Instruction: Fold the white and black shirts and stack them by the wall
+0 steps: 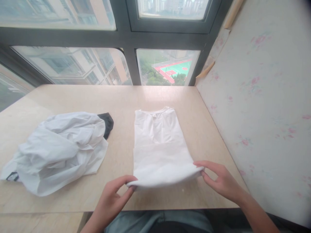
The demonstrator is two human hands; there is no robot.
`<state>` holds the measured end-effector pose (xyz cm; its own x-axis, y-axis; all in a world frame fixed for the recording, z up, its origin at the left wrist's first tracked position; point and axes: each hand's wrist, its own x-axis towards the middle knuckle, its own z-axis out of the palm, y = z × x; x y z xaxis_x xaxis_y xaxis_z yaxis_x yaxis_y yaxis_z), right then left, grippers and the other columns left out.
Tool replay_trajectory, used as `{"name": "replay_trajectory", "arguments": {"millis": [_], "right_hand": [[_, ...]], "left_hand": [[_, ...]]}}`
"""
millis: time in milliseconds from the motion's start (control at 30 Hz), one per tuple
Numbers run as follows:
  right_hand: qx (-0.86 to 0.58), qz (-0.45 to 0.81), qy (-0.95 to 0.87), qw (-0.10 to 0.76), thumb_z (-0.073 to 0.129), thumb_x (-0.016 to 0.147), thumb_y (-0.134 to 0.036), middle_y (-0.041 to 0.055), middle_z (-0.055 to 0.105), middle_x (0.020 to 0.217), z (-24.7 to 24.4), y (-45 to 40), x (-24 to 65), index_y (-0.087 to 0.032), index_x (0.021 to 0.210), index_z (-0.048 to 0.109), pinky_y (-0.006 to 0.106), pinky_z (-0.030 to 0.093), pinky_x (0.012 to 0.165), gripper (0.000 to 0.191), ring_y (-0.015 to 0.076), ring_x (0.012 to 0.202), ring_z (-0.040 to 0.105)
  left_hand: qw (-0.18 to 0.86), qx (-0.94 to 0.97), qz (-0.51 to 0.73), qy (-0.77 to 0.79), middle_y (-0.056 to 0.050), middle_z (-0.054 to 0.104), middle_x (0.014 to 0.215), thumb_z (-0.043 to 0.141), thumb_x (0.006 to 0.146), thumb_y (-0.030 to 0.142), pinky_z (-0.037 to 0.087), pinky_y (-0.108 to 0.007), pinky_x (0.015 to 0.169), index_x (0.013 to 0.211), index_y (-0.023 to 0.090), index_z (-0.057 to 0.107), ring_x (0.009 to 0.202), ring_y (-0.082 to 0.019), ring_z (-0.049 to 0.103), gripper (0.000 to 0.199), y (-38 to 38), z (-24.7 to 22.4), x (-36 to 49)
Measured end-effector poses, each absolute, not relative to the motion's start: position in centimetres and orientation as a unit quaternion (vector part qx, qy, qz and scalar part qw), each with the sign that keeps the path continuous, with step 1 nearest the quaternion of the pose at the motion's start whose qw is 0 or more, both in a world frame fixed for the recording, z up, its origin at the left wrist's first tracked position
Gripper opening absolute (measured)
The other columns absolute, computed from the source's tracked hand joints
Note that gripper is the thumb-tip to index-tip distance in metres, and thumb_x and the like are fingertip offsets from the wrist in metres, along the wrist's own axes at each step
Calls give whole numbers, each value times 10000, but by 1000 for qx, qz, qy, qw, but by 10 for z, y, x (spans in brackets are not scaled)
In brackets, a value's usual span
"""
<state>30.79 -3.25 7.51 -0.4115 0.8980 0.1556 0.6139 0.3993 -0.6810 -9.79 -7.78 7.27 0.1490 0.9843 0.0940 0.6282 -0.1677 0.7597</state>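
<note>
A white garment (160,158), folded into a narrow rectangle, lies on the pale table (121,97) with its neckline and small label at the far end. My left hand (116,197) pinches its near left corner between thumb and fingers. At the near right corner, my right hand (221,181) holds the edge in a similar pinch. The near edge between both hands is slightly raised and bows a little toward me. The underside of the fold is hidden.
A crumpled white cloth (60,149) with a dark part (107,124) lies on the table to the left. Gray-framed windows (157,40) stand behind the table. A flower-patterned wall (262,106) borders the right side.
</note>
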Motion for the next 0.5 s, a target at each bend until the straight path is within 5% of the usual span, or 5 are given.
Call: {"name": "replay_trajectory", "arguments": {"millis": [267,500], "right_hand": [[-514,386,-669,374,567,919,-282,51,718,994,105,5,291,-246,1274,615,257,580,776,360,161,864,691],[-517,408,-624,420,544,855,-278,31,690,872,93,140,241,-166,1237,618,267,526,716,405,142,768,641]], "left_hand": [[346,568,415,621,-53,749,830,734,793,411,579,-256,741,869,194,745,795,-198,712,231,-43,107,-91],[321,563,436,624,-78,737,992,581,891,478,562,-287,778,1093,170,664,919,-208,699,377,77,97,-97]]}}
